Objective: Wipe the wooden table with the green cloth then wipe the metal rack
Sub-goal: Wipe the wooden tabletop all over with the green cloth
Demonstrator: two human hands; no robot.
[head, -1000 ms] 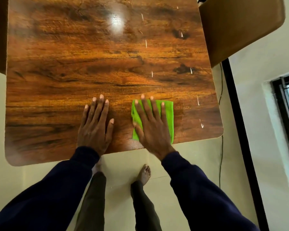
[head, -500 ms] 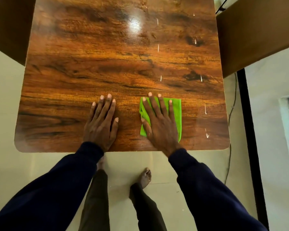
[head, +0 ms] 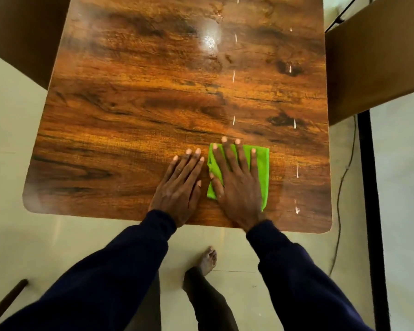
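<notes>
Since the earlier frames the two hands have drawn closer together, the left hand [head: 180,187] now just beside the right, and the cloth sits further toward the right half of the bench as seen from the head camera.

The right hand [head: 237,185] lies flat, palm down, fingers [head: 227,154] spread wide and straight, pressing on the green cloth [head: 263,168]. It grips nothing; the palm and fingers simply cover most of the folded cloth, whose right strip and left corner show past the hand. Two fingertips reach just beyond the cloth's far edge onto the wood.

The left hand is also open and flat on the bare wood, fingers together and pointing away from the person, its thumb near the cloth's left edge; whether it touches the cloth cannot be told.

Both hands rest near the front edge of the wooden bench [head: 129,103], right of its middle. Small pale streaks [head: 297,170] dot the glossy surface beyond and to the right of the cloth, in two rough lines. Dark blue sleeves [head: 296,271] cover both forearms. Below the bench edge a bare foot [head: 208,259] stands on the pale floor [head: 34,247]. A black upright bar [head: 371,211] runs along the right side.
</notes>
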